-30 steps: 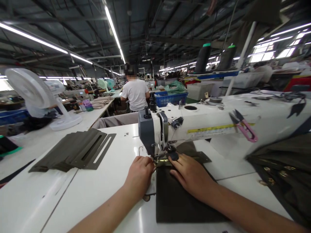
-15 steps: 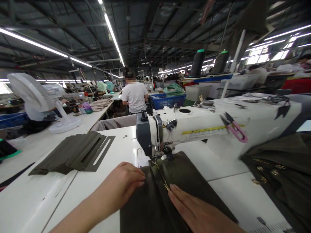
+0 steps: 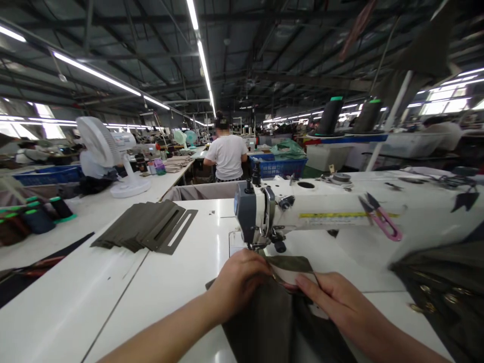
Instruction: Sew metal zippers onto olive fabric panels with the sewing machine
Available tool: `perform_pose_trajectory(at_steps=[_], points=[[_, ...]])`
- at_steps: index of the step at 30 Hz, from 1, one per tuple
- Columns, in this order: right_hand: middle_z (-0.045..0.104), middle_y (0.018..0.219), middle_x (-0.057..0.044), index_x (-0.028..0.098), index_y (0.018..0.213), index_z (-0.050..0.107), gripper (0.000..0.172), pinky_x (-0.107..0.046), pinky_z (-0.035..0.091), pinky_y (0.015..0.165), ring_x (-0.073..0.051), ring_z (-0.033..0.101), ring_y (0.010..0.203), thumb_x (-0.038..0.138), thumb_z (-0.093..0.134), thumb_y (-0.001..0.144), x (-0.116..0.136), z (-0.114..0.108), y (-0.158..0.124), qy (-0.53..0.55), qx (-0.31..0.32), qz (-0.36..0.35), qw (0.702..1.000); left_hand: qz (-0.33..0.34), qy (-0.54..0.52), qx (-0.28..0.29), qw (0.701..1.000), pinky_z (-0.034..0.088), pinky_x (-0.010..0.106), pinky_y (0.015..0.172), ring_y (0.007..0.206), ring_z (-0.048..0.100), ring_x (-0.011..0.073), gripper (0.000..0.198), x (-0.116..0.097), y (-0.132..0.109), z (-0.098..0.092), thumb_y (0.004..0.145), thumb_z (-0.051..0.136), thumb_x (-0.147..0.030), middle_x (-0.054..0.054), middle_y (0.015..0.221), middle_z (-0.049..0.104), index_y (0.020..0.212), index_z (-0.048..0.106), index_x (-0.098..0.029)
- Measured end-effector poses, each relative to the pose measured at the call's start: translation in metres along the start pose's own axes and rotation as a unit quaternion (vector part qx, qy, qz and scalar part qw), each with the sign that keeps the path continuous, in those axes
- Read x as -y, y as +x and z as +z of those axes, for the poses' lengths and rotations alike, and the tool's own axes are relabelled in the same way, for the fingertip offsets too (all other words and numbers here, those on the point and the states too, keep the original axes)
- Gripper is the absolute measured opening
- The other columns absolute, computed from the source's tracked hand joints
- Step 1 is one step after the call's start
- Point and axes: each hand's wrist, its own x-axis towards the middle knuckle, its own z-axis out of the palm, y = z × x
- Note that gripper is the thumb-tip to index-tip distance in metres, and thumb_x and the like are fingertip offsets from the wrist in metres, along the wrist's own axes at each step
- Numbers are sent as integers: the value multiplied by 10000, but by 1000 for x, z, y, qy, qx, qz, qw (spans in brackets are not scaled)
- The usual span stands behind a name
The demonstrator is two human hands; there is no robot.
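Right of the stacked cut pieces, your left hand curls onto the olive fabric just before the sewing machine foot, your right hand pinches its folded corner: seemingly aligning, and next that edge needs seating squarely under the foot.

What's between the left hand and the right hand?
Head view: a folded edge of the olive fabric spans the gap between left hand and right hand, just in front of the sewing machine.
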Motion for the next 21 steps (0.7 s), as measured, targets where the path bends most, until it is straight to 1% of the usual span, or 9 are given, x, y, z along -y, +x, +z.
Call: perform_pose_trajectory(at_steps=[4, 9, 11, 14, 15, 17, 18, 19, 21], points=[[627, 673, -24, 171, 683, 633, 458, -289, 473, 696, -191, 580, 679, 476, 348, 874, -1, 1, 3, -25, -11, -31, 999, 21, 47, 59, 997, 427, 324, 819, 912, 578, 181, 137, 7, 6, -4, 771, 632, -177, 15, 925, 662, 904, 623, -206], [634, 633, -5, 184, 654, 599, 410, -247, 462, 572, -161, 593, 603, 356, 329, 910, 12, -12, 7, -122, -28, -85, 988, -3, 25, 27, 999, 447, 256, 748, 785, 611, 146, 94, 7, 12, -3, 721, 691, -160, -11, 800, 670, 782, 627, -191], [638, 654, -19, 193, 691, 608, 328, -261, 460, 574, -165, 596, 601, 294, 375, 899, 20, -11, -1, -220, -121, -160, 955, -28, 14, 0, 1000, 459, 232, 699, 734, 615, 136, 96, 4, 15, -2, 705, 692, -127, -15, 754, 662, 738, 622, -182], [651, 804, -63, 192, 865, 627, 176, -291, 465, 675, -186, 606, 730, 183, 451, 858, 28, 16, -20, -341, -235, -304, 858, -63, 11, -37, 997, 465, 226, 648, 697, 618, 140, 105, 1, 18, -2, 693, 680, -83, -6, 720, 657, 713, 616, -164], [648, 807, -66, 188, 887, 626, 163, -286, 466, 671, -184, 600, 733, 165, 470, 845, 30, 32, -23, -364, -211, -337, 842, -75, 11, -47, 996, 464, 228, 629, 676, 616, 142, 102, 1, 19, -2, 692, 677, -78, -3, 703, 654, 701, 613, -158], [577, 581, -17, 187, 669, 596, 176, -255, 457, 549, -147, 546, 542, 188, 509, 821, 28, 68, -18, -346, -136, -365, 854, -98, 10, -63, 993, 460, 226, 591, 628, 610, 141, 102, 0, 21, -3, 682, 685, -86, -7, 663, 648, 667, 608, -152], [597, 618, -38, 167, 683, 603, 189, -273, 474, 571, -167, 561, 578, 295, 542, 809, 26, 84, -11, -345, -85, -333, 873, -108, 8, -68, 992, 457, 222, 575, 608, 607, 138, 105, 0, 21, -3, 676, 689, -93, -11, 646, 645, 652, 606, -153], [642, 771, -87, 134, 792, 624, 257, -319, 490, 683, -213, 592, 727, 386, 572, 781, 21, 96, -2, -351, -47, -274, 894, -117, 5, -72, 990, 455, 218, 562, 593, 603, 135, 109, 0, 22, -3, 671, 692, -98, -17, 631, 642, 639, 605, -154], [611, 1065, -180, 55, 1050, 589, 492, -425, 396, 917, -296, 533, 1024, 456, 581, 764, 9, 101, 17, -383, 2, -174, 907, -131, 0, -81, 988, 449, 207, 543, 574, 598, 129, 115, -1, 22, -3, 665, 694, -107, -26, 610, 636, 619, 600, -156]])
